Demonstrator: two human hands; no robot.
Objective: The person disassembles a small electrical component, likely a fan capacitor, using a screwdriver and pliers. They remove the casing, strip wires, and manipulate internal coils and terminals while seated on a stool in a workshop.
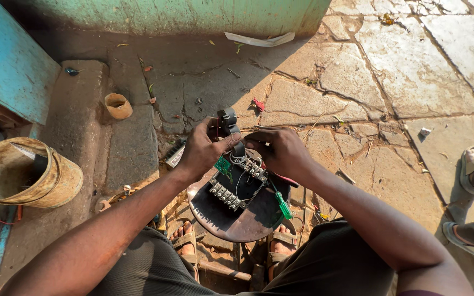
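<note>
rusty bucket (26, 175) sits left; both hands (207, 148) (281, 151) grip grey part (229, 125) over board (237, 200).

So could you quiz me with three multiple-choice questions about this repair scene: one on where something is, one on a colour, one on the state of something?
1. Where is the round dark plate with the terminal strips?
A. on the person's lap, over the knees
B. inside the bucket
C. leaning on the wall

2. What colour is the screwdriver handle lying on the plate?
A. red
B. green
C. white

3. What are the hands doing?
A. resting flat on the paving
B. both inside the bucket
C. both raised at the plate's far edge, on a dark part

Answers:
1 A, sandalled feet show just beneath it.
2 B, it is bright green.
3 C, left hand and right hand meet there, fingers on the part.
</note>
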